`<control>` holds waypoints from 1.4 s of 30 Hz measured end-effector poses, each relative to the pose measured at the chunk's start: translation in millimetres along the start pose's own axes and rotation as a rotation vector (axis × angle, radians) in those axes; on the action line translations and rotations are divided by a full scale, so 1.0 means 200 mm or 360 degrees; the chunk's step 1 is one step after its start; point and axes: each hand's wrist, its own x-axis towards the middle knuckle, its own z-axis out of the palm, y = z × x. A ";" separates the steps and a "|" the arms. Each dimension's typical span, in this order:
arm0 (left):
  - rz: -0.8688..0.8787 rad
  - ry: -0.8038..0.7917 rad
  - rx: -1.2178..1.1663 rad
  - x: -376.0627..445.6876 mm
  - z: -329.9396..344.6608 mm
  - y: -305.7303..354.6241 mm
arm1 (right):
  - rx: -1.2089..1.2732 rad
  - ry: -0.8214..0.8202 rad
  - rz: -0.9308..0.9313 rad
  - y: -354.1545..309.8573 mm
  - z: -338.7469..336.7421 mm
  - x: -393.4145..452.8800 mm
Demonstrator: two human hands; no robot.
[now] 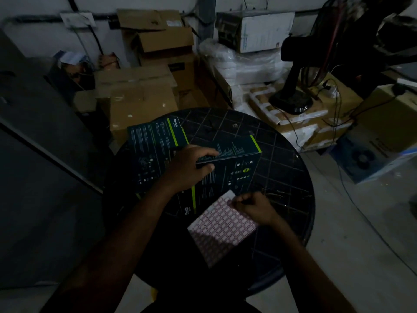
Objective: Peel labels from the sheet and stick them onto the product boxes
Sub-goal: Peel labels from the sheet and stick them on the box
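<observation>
While dim light hides label edges | left hand point(189, 168) gripping upright dark teal cardboard product box point(228, 175) on round black table point(293, 177) | right hand point(252, 206) pinching at pink-gridded white label sheet point(222, 224) beside box | risk: torn or crooked label, tbh

A round dark table point(282, 141) carries two dark product boxes point(155, 141) point(228, 177) and a label sheet point(221, 224)
</observation>
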 end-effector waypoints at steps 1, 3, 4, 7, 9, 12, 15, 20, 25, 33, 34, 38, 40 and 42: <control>0.0038 0.0013 0.0035 -0.01 0.01 0.00 | 0.0065 0.0012 0.0083 0.08 0.05 0.02; 0.0105 0.0046 0.0108 -0.02 0.02 0.00 | 0.0253 0.0085 0.0182 0.23 0.13 0.04; 0.0130 0.0052 0.0154 -0.03 0.03 -0.01 | 0.0348 0.0127 0.0217 0.30 0.16 0.05; 0.0157 0.0067 0.0236 -0.04 0.05 -0.03 | 0.0330 0.0224 0.0375 0.43 0.22 0.07; 0.0159 0.0113 0.0232 -0.04 0.06 -0.02 | 0.0146 0.0241 0.0456 0.47 0.22 0.07; 0.0159 0.0233 0.0198 -0.04 0.08 -0.02 | -0.0010 0.0440 0.0355 0.44 0.21 0.05; 0.0157 0.0338 0.0187 -0.04 0.11 -0.01 | 0.0017 0.0625 0.0119 0.34 0.18 0.00; 0.0133 0.0475 0.0185 -0.03 0.13 -0.02 | 0.0121 0.0852 -0.0483 0.00 0.10 -0.10; 0.0148 0.0548 0.0199 -0.04 0.15 0.00 | -0.0060 0.0925 -0.0941 -0.31 0.01 -0.12; 0.0113 0.0598 0.0202 -0.06 0.17 0.03 | -0.0904 0.0990 -0.1250 -0.40 -0.07 0.04; 0.0106 0.0600 0.0188 -0.06 0.17 0.04 | -0.0947 0.0960 -0.1262 -0.40 -0.08 0.06; 0.0092 0.0595 0.0153 -0.05 0.17 0.04 | -0.1107 0.0880 -0.1266 -0.41 -0.09 0.09; 0.0094 0.0594 0.0145 -0.05 0.16 0.04 | -0.1198 0.0856 -0.1257 -0.42 -0.10 0.09; 0.0088 0.0595 0.0149 -0.04 0.17 0.03 | -0.1240 0.0840 -0.1253 -0.43 -0.11 0.09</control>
